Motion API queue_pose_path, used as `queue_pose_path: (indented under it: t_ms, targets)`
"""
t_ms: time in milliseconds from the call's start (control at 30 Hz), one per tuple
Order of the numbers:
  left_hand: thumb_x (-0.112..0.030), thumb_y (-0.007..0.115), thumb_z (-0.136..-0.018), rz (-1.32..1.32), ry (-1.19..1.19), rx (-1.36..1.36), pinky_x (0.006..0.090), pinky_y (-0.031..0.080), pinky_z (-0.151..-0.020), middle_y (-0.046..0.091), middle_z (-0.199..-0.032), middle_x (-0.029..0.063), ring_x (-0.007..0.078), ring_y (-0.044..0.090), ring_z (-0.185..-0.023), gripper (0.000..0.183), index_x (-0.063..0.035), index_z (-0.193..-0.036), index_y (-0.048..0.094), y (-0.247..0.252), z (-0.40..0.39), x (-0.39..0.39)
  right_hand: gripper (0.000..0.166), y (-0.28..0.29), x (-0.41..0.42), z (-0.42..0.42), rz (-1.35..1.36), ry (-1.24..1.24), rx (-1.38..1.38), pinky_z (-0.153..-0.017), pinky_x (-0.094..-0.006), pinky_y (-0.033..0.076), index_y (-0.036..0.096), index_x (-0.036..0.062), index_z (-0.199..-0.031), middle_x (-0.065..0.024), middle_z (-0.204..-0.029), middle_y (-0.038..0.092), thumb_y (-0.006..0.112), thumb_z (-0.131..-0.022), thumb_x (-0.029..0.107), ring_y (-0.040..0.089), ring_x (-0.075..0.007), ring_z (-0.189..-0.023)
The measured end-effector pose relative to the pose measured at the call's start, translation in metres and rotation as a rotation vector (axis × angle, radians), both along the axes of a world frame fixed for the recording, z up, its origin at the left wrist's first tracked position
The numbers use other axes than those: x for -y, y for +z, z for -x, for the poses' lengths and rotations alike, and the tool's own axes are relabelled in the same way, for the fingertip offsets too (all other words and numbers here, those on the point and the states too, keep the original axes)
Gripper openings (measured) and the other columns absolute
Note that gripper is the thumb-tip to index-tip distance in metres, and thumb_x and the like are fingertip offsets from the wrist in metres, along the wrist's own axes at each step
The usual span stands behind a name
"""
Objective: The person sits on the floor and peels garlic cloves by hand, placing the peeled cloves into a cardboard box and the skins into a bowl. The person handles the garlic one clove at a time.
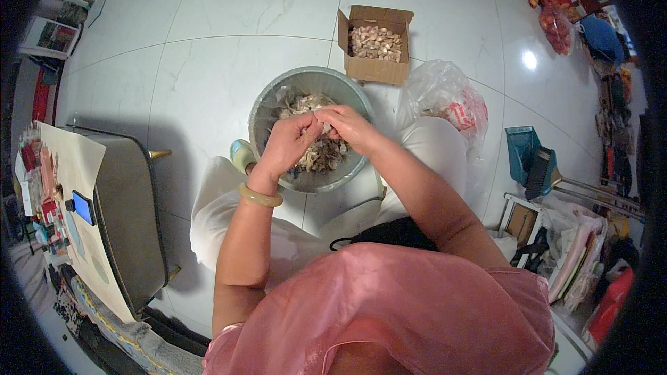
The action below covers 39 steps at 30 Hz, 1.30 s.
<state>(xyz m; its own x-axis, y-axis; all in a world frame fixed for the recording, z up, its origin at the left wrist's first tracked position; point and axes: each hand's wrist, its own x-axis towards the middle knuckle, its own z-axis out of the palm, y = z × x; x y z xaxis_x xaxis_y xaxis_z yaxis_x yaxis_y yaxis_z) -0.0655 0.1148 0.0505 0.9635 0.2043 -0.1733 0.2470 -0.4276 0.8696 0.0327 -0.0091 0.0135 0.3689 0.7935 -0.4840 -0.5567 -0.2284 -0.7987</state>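
My left hand (293, 141) and my right hand (350, 126) meet at the fingertips over a round grey-green bucket (258, 109). Between them they pinch a small pale piece of garlic (327, 128), mostly covered by the fingers. Dry garlic skins and stalks (324, 156) lie in the bucket below. Just beyond the rim stands an open cardboard box (376, 69) holding many separated garlic cloves (376, 43). To the right, against my knee, rests a clear plastic bag (435, 83) with red printing; its contents are hard to make out.
A cabinet (127, 182) with brass-coloured feet is at left, a phone (83, 207) on its top. At right are a teal dustpan (521, 151), a brush (540, 172) and a rack (521, 219) of bags. Pale floor tiles (224, 5) extend ahead.
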Motion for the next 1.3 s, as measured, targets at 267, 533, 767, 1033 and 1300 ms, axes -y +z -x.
queue_pose_path:
  t_ms: [267, 533, 767, 1033, 1300]
  targets:
    - [-0.021, 0.053, -0.083, -0.085, 0.074, 0.119, 0.0318, 0.040, -0.053, 0.051, -0.061, 0.0149, 0.0253, 0.048, -0.053, 0.022, -0.0002, -0.077, 0.056, -0.004, 0.000, 0.009, 0.024, -0.007, -0.003, 0.013, -0.081, -0.119, 0.332, -0.059, -0.0224, 0.036, 0.053, 0.0048, -0.075, 0.0041, -0.069, 0.046, 0.046, -0.087, 0.024, 0.041, -0.0070, -0.064]
    - [-0.024, 0.047, -0.087, 0.271, 0.243, 0.017, 0.0265, 0.036, -0.050, 0.050, -0.061, 0.0026, 0.0117, 0.045, -0.054, 0.027, -0.0004, -0.075, 0.055, -0.017, -0.001, -0.004, 0.022, 0.011, -0.004, 0.007, -0.073, -0.190, 0.572, -0.070, -0.0300, 0.043, 0.061, 0.0008, -0.092, -0.0085, -0.080, 0.059, 0.050, -0.086, 0.018, 0.054, -0.0177, -0.077]
    - [-0.022, 0.044, -0.088, 0.654, 0.228, -0.239, 0.0214, 0.033, -0.051, 0.045, -0.065, -0.0038, 0.0058, 0.039, -0.058, 0.024, -0.0019, -0.079, 0.053, -0.009, 0.003, -0.009, 0.015, 0.022, -0.003, 0.011, -0.128, -0.152, 0.877, -0.069, -0.0312, 0.045, 0.062, 0.0043, -0.091, -0.0089, -0.080, 0.058, 0.058, -0.079, 0.011, 0.056, -0.0227, -0.079]
    - [-0.016, 0.040, -0.086, 0.056, 0.159, -0.042, 0.0343, 0.042, -0.064, 0.055, -0.074, 0.0156, 0.0273, 0.052, -0.066, 0.020, 0.0011, -0.087, 0.051, -0.022, 0.003, -0.003, 0.015, 0.015, 0.001, 0.011, 0.034, -0.025, 1.494, -0.078, -0.0334, 0.040, 0.064, 0.0113, -0.088, -0.0035, -0.079, 0.056, 0.062, -0.073, 0.012, 0.052, -0.0223, -0.079]
    - [-0.016, 0.042, -0.083, 0.125, 0.257, -0.065, 0.0340, 0.041, -0.062, 0.051, -0.068, 0.0156, 0.0245, 0.050, -0.064, 0.019, 0.0012, -0.082, 0.049, -0.032, 0.004, 0.000, 0.010, 0.016, 0.000, 0.010, 0.036, -0.090, 1.603, -0.093, -0.0469, 0.028, 0.062, 0.0168, -0.081, 0.0024, -0.083, 0.055, 0.061, -0.072, 0.019, 0.046, -0.0200, -0.093]
